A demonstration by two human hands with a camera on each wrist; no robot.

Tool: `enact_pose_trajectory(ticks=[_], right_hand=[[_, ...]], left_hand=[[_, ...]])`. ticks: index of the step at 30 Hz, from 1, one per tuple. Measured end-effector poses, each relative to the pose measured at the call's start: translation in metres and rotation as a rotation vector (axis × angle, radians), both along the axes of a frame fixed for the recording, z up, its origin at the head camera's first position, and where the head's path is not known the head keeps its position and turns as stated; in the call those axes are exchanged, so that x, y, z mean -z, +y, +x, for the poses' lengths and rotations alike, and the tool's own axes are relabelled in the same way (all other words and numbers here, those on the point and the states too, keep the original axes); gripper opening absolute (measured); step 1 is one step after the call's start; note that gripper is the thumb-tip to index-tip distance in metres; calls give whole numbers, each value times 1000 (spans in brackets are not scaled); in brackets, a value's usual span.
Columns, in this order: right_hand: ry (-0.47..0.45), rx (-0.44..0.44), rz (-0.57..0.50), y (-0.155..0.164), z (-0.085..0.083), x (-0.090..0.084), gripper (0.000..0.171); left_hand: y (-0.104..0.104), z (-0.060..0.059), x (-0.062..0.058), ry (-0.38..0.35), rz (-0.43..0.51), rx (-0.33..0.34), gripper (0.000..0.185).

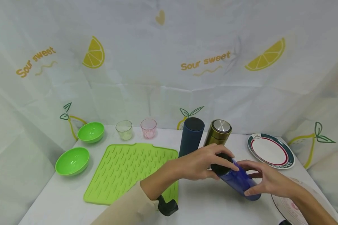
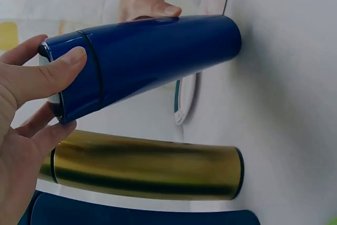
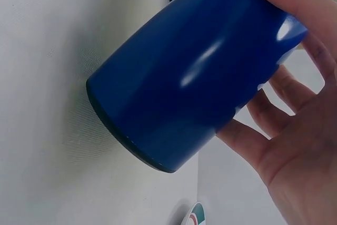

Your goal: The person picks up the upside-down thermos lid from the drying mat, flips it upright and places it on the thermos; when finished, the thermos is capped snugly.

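A glossy blue thermos flask [image 1: 236,182] is held tilted over the white table, its dark top toward the upper left in the head view. My left hand [image 1: 201,161] grips its top end; the left wrist view shows the thumb [image 2: 66,67] on the side just above the dark seam. Around the lower body curls my right hand [image 1: 266,178], thumb and fingers on opposite sides. The base [image 3: 131,146] is close to the tabletop; I cannot tell whether it touches. Behind stand a gold thermos [image 1: 217,134] and a dark blue thermos [image 1: 190,137], both upright.
A green ridged mat [image 1: 124,175] lies left of centre. Two green bowls [image 1: 72,162] sit at the far left, with a greenish glass [image 1: 124,130] and a pink glass [image 1: 148,128] at the back. A green-rimmed plate [image 1: 270,151] and a pink-patterned plate [image 1: 281,203] lie at right.
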State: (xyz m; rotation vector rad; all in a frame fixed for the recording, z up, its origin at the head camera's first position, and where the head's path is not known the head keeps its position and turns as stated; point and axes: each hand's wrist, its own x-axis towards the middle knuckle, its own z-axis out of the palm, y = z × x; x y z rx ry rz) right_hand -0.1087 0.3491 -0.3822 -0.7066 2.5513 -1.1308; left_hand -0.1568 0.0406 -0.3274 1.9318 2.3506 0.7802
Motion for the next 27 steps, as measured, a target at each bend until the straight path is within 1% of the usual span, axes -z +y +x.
enact_pose_trajectory(ticks=[7,10,13,15,18,21,24,27], right_hand=[[36,39,-6,0,3,2,74],[57,62,-55,1,5,7,75],[93,90,-130,5,6,12,77],[110,127,-174,8,7,15,81],[139,207,-235,12,5,17,91],[142,262,-340,15,-1,18,98],[151,296,-413,15,-11,19,99],[168,344,-421,15,-21,22,98]], left_hand=[[-1,3,2,-9,9,-44,57],[-2,6,2,-19,12,-77,63],[-5,8,3,-32,15,-128,69],[-10,8,5,-58,25,-162,73],[-20,8,9,-90,32,-192,73],[-31,9,16,-126,22,-198,71],[-42,11,24,-166,-5,-197,70],[-54,15,33,-191,-32,-205,68]])
